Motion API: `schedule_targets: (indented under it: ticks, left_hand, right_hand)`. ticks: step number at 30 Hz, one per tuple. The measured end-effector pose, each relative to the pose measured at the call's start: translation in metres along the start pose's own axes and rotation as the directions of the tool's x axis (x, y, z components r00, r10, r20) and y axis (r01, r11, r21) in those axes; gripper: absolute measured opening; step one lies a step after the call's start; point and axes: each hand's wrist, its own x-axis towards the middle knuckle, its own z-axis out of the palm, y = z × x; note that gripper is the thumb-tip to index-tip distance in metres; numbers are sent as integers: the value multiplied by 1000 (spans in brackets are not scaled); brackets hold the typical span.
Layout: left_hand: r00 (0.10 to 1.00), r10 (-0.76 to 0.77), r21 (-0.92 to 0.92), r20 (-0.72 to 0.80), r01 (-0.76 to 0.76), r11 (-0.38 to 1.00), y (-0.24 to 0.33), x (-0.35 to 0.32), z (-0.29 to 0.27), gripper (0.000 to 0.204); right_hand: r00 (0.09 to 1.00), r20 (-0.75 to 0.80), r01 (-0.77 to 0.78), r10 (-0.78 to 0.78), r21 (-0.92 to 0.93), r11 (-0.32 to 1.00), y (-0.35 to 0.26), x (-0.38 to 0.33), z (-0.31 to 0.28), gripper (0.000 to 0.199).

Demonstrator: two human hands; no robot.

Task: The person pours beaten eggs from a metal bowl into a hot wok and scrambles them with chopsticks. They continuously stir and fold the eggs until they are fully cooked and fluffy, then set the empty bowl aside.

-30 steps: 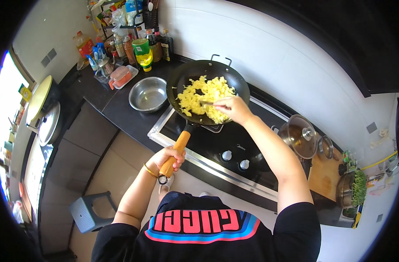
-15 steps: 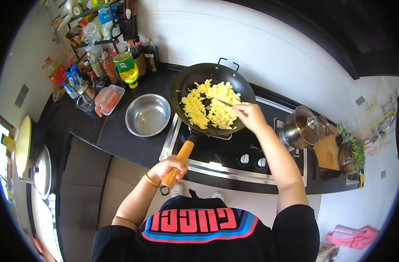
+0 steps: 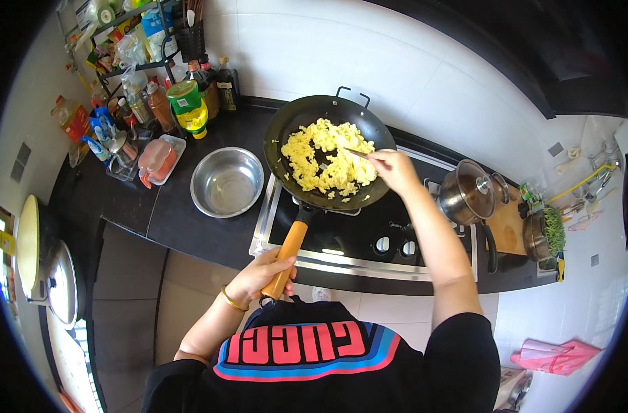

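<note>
Left hand [image 3: 264, 272] is closed around the handle [image 3: 290, 248] of the wok [image 3: 286, 115]; ahead of that hand, egg [image 3: 338, 177] is spread inside. By the curled right hand [image 3: 394, 170], a utensil [image 3: 356, 153] is pinched.

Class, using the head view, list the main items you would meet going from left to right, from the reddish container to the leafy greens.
Reddish container → metal bowl → black wok → lidded pot → leafy greens
</note>
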Motion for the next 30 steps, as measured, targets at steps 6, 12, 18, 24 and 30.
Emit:
schedule_targets:
  ticks: [6,12,18,24,30]
  left_hand:
    - [998,58,88,-35,-55,995,-1,-6,5,37]
    - [995,82,119,-54,-75,990,1,-7,11,29]
    - [988,119,78,-96,-112,991,-4,-9,14,33]
    - [989,129,69,-74,-124,990,-6,-5,9,36]
    - [989,117,52,-91,-112,992,-6,-6,9,35]
  right_hand:
    - [937,334,50,-103,165,985,-57,-40,-49,12]
    - [980,99,177,-171,-55,983,-4,-6,4,15]
    - [910,383,185,-159,-34,982,-40,-33,-73,13]
    - [923,265,243,-281,167,955,-48,-8,0,11]
    - [959,258,77,-114,149,986,-15,3,-29,16]
